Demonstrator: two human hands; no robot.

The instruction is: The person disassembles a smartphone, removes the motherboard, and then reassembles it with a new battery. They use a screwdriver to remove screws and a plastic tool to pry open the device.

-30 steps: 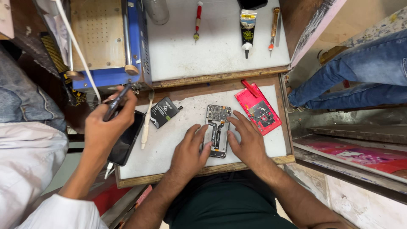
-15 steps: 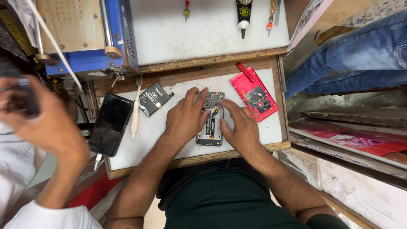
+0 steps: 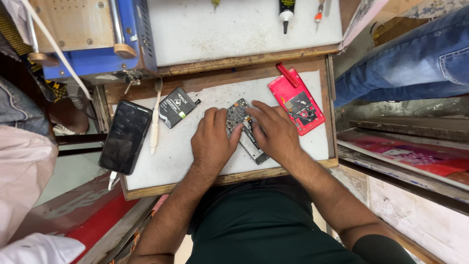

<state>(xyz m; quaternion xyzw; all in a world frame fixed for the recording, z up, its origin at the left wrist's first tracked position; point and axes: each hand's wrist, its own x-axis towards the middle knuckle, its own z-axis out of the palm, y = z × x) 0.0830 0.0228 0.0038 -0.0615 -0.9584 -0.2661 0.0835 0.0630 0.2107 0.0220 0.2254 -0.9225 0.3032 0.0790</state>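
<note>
Hands: left hand [image 3: 211, 142] and right hand [image 3: 273, 132] pinch opened phone [image 3: 245, 131], frame centre | risk: fingertip slip could crack exposed board

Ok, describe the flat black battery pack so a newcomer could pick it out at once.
Start at the white work mat in its wooden frame. Left of the left hand, near the mat's top edge, lies the battery pack. It is a small black rectangle with a white label, shorter than the dark phone hanging over the mat's left edge.
</note>
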